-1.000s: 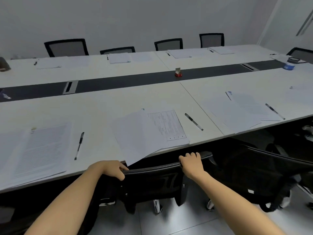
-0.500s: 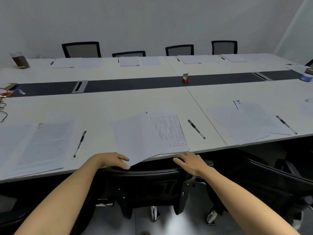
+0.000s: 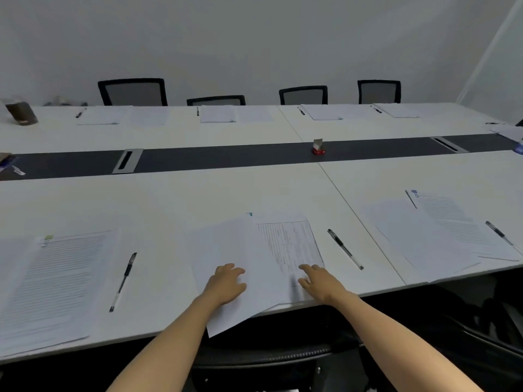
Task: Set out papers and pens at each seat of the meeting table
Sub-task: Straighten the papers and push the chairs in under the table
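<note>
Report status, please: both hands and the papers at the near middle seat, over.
Left hand open, flat on blank sheet. Right hand open, on printed form. Blank sheet's corner overhangs table edge. Pen lies right of papers, untouched.

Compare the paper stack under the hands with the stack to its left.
The middle stack is fanned loose, one corner overhanging the table; the left stack is clipped at a corner. The left hand and right hand rest on the middle stack; nothing touches the left stack. Both are white paper.
</note>
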A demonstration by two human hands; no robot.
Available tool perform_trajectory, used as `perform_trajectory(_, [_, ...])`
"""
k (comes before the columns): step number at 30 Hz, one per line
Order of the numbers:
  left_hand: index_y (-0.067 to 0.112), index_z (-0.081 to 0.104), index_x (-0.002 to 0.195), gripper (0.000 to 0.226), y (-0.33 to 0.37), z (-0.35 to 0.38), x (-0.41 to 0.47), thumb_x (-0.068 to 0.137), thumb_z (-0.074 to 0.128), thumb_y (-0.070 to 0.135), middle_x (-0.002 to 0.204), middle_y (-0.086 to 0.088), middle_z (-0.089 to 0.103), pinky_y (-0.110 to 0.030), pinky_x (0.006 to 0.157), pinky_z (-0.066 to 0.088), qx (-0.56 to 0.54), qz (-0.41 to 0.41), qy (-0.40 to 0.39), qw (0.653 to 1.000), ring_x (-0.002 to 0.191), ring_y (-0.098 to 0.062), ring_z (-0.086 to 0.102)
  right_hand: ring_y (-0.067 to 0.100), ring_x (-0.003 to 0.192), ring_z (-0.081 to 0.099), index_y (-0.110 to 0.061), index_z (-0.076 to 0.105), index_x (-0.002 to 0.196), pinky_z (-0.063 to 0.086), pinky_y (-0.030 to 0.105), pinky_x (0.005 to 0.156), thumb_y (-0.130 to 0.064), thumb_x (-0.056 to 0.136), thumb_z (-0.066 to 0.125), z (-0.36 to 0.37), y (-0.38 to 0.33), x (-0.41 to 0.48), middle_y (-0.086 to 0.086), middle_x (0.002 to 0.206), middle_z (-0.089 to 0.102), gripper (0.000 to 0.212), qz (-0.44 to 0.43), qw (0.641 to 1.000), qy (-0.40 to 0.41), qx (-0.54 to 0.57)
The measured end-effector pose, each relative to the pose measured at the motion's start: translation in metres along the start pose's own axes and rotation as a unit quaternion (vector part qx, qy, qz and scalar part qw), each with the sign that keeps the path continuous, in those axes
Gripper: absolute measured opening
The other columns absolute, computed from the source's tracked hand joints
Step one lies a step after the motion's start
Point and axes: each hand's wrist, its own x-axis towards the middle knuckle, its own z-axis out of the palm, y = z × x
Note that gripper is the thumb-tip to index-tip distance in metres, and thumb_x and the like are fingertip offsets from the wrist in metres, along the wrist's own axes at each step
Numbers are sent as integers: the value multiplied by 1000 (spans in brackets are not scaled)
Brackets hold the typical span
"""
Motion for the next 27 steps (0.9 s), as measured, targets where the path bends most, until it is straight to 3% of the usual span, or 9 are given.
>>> perform_trajectory(8, [35, 22, 148, 58, -14, 24, 0, 94, 42, 45, 157, -5, 14, -37, 114, 19, 59, -34, 8, 998, 144, -23, 10, 32, 125, 39, -17, 19, 147, 39, 38, 96, -20, 100, 31, 14, -14, 34, 17, 139, 39, 49, 17, 1000, 8, -6])
perform_trajectory(12, [35, 22, 148, 61, -28, 20, -3, 93, 38, 56, 153, -6, 20, -37, 111, 22, 83, -76, 52, 992, 142, -24, 16, 32, 124, 36, -20, 22, 145, 42, 38, 93, -31, 100, 31, 17, -16, 43, 14, 136, 39, 48, 37, 998, 48, -33])
perform_trajectory(18, [41, 5, 149, 67, -54, 19, -7, 91, 31, 64, 158, -11, -4, -52, 115, 4, 99, -155, 33, 982, 145, -30, -10, 36, 118, 32, -22, 33, 130, 45, 43, 91, -54, 91, 39, 26, -7, 48, 16, 129, 34, 51, 24, 996, 36, -78])
perform_trajectory(21, [41, 4, 149, 68, -53, 18, -4, 91, 31, 64, 158, -12, -5, -52, 115, 4, 93, -166, 39, 981, 145, -30, -11, 37, 119, 32, -24, 27, 137, 43, 43, 91, -56, 92, 36, 30, -3, 49, 17, 132, 31, 57, 17, 993, 48, -106])
perform_trajectory(27, [42, 6, 149, 68, -51, 25, -1, 90, 32, 64, 158, -12, -3, -52, 115, 3, 72, -181, 59, 979, 145, -29, -11, 35, 117, 35, -20, 36, 129, 47, 42, 87, -52, 89, 42, 31, -6, 50, 18, 131, 36, 51, 15, 992, 72, -106])
